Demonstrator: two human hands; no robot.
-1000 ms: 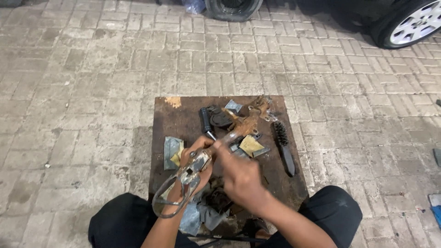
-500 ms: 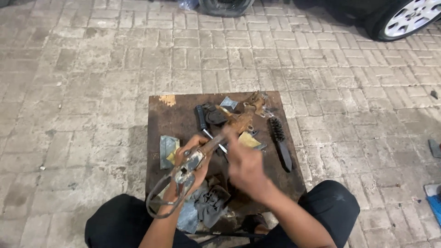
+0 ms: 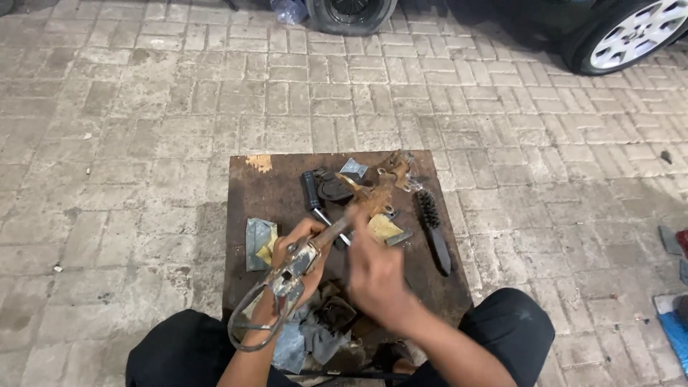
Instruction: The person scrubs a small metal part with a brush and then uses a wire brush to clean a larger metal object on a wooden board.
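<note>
A rusty metal part (image 3: 344, 215) is gripped by the left hand (image 3: 297, 251); the right hand (image 3: 376, 276), blurred, grip undeterminable, is held just beside it; a wire brush (image 3: 432, 228) lies beyond on the table (image 3: 265, 190).

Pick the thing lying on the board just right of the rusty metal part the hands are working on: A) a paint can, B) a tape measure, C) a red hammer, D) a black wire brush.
D: a black wire brush lies lengthwise on the brown board, right of the rusty part held by the left hand; the right hand is beside it.
</note>
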